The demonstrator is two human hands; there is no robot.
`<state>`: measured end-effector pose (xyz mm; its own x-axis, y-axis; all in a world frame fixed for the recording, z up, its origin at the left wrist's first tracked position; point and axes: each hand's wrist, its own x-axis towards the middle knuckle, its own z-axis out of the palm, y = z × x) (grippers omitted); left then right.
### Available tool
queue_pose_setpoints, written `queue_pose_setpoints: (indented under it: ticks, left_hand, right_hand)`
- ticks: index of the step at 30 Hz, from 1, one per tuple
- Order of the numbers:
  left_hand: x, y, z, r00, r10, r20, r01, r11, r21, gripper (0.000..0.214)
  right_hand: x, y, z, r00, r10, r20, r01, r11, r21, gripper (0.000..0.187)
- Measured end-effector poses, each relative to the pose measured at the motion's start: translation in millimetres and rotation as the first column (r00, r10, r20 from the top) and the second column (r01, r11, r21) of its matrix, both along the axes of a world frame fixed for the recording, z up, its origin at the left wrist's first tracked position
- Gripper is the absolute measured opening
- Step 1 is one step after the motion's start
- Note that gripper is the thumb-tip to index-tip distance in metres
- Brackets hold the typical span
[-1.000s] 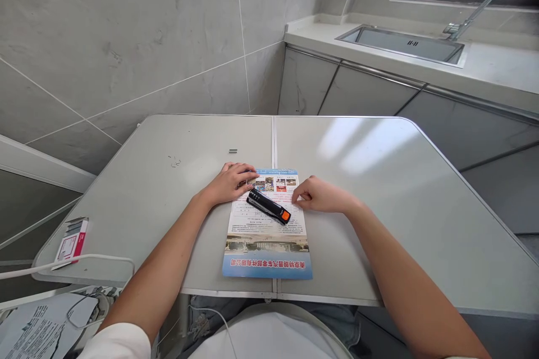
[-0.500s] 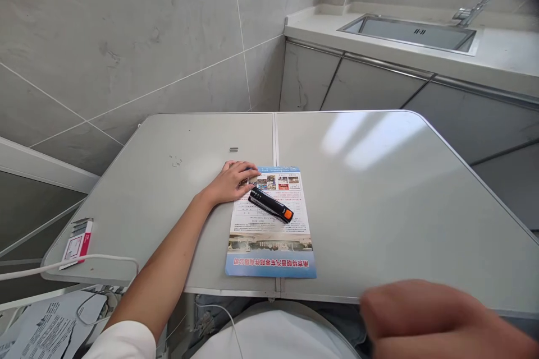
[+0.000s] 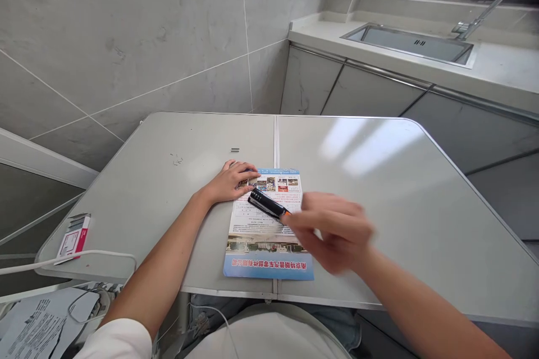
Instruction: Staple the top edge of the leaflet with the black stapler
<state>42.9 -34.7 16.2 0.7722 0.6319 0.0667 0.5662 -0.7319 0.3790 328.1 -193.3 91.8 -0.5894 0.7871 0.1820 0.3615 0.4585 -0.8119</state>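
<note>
A printed leaflet [image 3: 269,266] lies on the table, its lettering upside down to me. Across it rests a black stapler [image 3: 266,202] with an orange part at its near end, mostly covered by my right fingers. My left hand [image 3: 233,181] is flat on the leaflet's far left corner, fingers stretched out, its thumb next to the stapler's far end. My right hand [image 3: 337,230] is over the leaflet's right side, fingertips at the stapler's orange end. Motion smears that hand, so its grip is unclear.
Two short staple strips [image 3: 234,150] lie beyond the leaflet. At the left table edge is a red-and-white box [image 3: 74,240] with grey strips, crossed nearby by a white cable [image 3: 105,252]. A sink [image 3: 412,45] stands at the back right.
My right hand has come from the lower right corner in to the stapler's orange end. My left hand stays where it was on the leaflet. The view has shifted slightly.
</note>
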Motion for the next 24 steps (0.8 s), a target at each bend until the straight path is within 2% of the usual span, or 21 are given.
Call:
queue_pose_setpoints:
  ticks: [1,3,5,7,8,10,13,18,24]
  left_hand:
    - [0,0,-0.7,1.0,0.003,0.005,-0.003,1.0,0.002,0.041]
    - [0,0,-2.4,1.0,0.002,0.012,-0.002,1.0,0.005,0.041]
    - [0,0,-4.0,1.0,0.001,0.017,-0.001,1.0,0.007,0.041]
    - [0,1,-5.3,1.0,0.001,0.019,-0.002,1.0,0.007,0.04]
    - [0,1,-5.7,1.0,0.002,0.02,-0.003,1.0,0.006,0.04]
    - [0,1,-6.1,1.0,0.002,0.026,-0.003,1.0,0.001,0.039]
    - [1,1,-5.5,0.999,0.007,0.039,-0.007,1.0,-0.008,0.039]
    - [3,0,-3.3,0.999,0.011,0.037,-0.011,1.0,-0.012,0.04]
    - [3,0,-3.2,0.999,0.018,0.036,-0.017,1.0,-0.02,0.041]
  right_hand:
    - [-5,18,-12.7,0.999,-0.043,-0.008,0.044,0.997,0.066,0.028]
    - [-10,42,-34.6,0.994,-0.106,0.031,0.092,0.952,0.291,0.023]
    - [-13,50,-49.7,0.981,-0.177,0.076,0.14,0.926,0.352,0.04]
    - [-14,47,-58.5,0.967,-0.199,0.157,0.143,0.94,0.309,0.061]
    - [-15,43,-61.2,0.96,-0.193,0.203,0.131,0.95,0.283,0.064]
    - [-17,38,-64.8,0.945,-0.182,0.271,0.112,0.961,0.254,0.049]
    - [-17,37,-68.4,0.938,-0.2,0.281,0.126,0.957,0.262,0.024]
    - [-11,46,-72.9,0.948,-0.226,0.222,0.132,0.919,0.372,0.02]
    - [-9,53,-76.6,0.945,-0.292,0.147,0.229,0.911,0.343,0.026]
